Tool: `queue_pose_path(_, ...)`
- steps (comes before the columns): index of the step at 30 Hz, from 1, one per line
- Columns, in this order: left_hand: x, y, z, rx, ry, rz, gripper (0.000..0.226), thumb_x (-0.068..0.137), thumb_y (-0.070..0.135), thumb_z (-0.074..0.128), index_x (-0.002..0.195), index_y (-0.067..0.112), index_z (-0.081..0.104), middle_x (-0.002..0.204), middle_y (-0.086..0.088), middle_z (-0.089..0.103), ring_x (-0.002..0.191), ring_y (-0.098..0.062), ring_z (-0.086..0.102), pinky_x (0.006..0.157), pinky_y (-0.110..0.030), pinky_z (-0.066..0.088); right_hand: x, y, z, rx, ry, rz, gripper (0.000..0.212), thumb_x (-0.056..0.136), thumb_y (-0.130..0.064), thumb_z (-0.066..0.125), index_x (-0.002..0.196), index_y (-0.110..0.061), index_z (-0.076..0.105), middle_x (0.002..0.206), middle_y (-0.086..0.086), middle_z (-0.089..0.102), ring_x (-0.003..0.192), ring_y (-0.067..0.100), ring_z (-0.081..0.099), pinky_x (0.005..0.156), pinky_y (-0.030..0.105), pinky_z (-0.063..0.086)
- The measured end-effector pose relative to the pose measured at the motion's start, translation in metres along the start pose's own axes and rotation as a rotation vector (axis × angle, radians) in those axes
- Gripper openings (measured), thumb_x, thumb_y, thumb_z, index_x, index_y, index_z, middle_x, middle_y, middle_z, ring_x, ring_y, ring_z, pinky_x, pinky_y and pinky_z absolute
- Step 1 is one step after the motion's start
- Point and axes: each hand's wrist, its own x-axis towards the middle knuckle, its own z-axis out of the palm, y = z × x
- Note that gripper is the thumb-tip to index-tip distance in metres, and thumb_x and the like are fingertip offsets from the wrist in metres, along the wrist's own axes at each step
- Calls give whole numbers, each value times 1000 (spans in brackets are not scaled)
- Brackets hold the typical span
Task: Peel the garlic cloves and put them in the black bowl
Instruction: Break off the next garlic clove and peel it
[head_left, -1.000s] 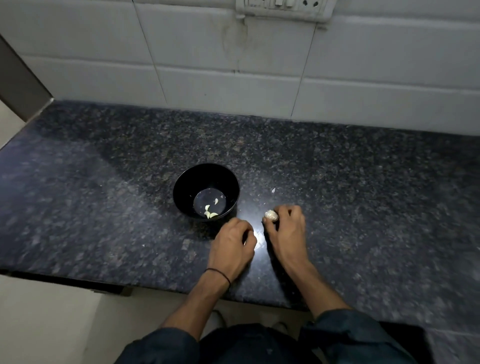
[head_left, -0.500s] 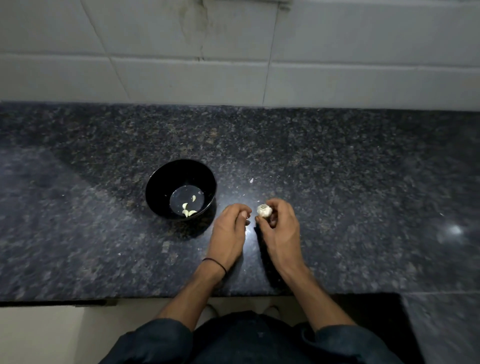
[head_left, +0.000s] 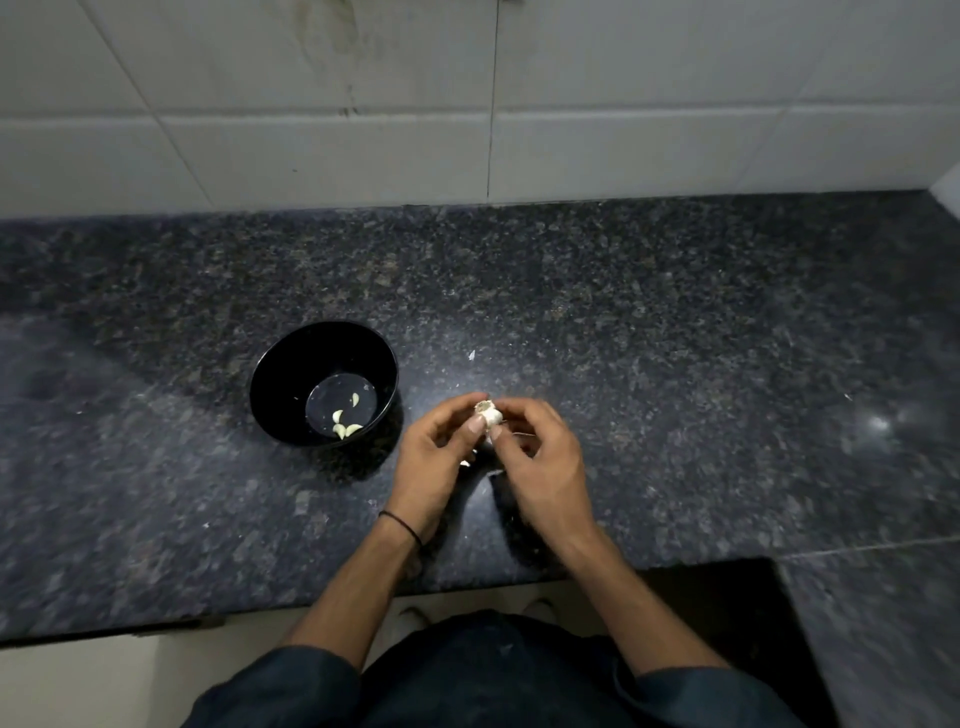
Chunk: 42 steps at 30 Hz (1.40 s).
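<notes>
Head view: left hand (head_left: 435, 460), right hand (head_left: 543, 465) pinch garlic bulb (head_left: 489, 414) by black bowl (head_left: 278, 382); papery skin could slip the grip.

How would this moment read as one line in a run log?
stage: peeling | left hand and right hand: both hold garlic bulb | black bowl: few peeled cloves inside

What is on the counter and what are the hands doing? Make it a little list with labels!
Place: dark speckled counter
Bowl: black bowl, upright on the counter
In bowl: a few peeled cloves
Held: garlic bulb
Left hand: holds the garlic bulb
Right hand: pinches the garlic bulb
Loose bit: white skin scrap on the counter
</notes>
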Motion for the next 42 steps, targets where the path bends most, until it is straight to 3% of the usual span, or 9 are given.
queue_pose_path(6, -3, 0, -1, 33, -54, -3, 36, 92, 19, 69, 126, 6, 67, 117, -11, 74, 111, -32, 68, 101, -48, 52, 1, -2, -5, 194, 23, 88, 7, 92, -12, 72, 93, -18, 76, 95, 2, 73, 91, 15, 71, 82, 29, 58)
queue_pose_path(10, -6, 2, -1, 67, -50, 34, 34, 91, 12, 67, 124, 1, 68, 119, -8, 73, 117, -27, 66, 106, -43, 50, 1, -6, -6, 246, 62, 123, 7, 88, -7, 74, 87, -13, 77, 89, 4, 74, 84, 13, 71, 75, 22, 55)
queue_pose_path(19, -8, 0, 3, 83, -60, 58, 31, 90, 17, 67, 118, 5, 72, 113, -8, 75, 107, -22, 69, 101, -41, 52, 2, 1, -1, 40, 97, 105, 9, 98, -19, 64, 91, -19, 71, 90, -4, 70, 85, 9, 66, 75, 23, 53)
queue_pose_path(22, -6, 0, 1, 200, -61, 86, 19, 95, 11, 66, 109, 19, 75, 95, 0, 75, 85, -10, 64, 84, -29, 53, 5, 4, -7, -106, 80, 93, 12, 102, -21, 56, 95, -18, 64, 94, -2, 65, 86, 8, 61, 73, 21, 46)
queue_pose_path(24, -4, -1, -3, 285, -21, 100, 17, 95, 11, 67, 105, 23, 74, 98, 3, 73, 87, -6, 65, 82, -21, 53, 9, 8, -14, -147, 99, 95, 12, 104, -22, 52, 97, -18, 60, 93, -1, 64, 85, 12, 60, 73, 28, 48)
queue_pose_path(28, 11, -6, -11, 661, 89, 202, 26, 88, 20, 76, 114, 16, 74, 99, 2, 70, 91, -14, 67, 89, -25, 50, 9, 14, -20, 30, 118, 157, 10, 104, -18, 51, 97, -23, 56, 86, -3, 67, 78, 13, 63, 75, 38, 56)
queue_pose_path(32, 30, -11, -8, 917, 136, 269, 34, 85, 24, 79, 116, 12, 73, 97, -4, 63, 88, -21, 62, 87, -28, 47, 4, 16, -17, 100, 91, 151, 19, 102, -11, 53, 107, -25, 65, 89, 0, 69, 78, 12, 64, 72, 31, 56)
queue_pose_path(38, 32, -16, -3, 986, 118, 260, 40, 82, 26, 81, 119, 13, 70, 102, -3, 51, 94, -21, 54, 86, -26, 41, -1, 14, -16, 251, 40, 265, 18, 101, -8, 55, 102, -17, 70, 83, 2, 72, 68, 13, 62, 63, 30, 54)
queue_pose_path(42, 15, -10, -5, 1000, 188, 428, 41, 85, 18, 78, 124, 12, 65, 117, -9, 52, 108, -22, 49, 95, -25, 40, -2, 13, -17, 316, 57, 321, 12, 100, -8, 56, 103, -14, 66, 89, 10, 75, 72, 17, 68, 67, 34, 58)
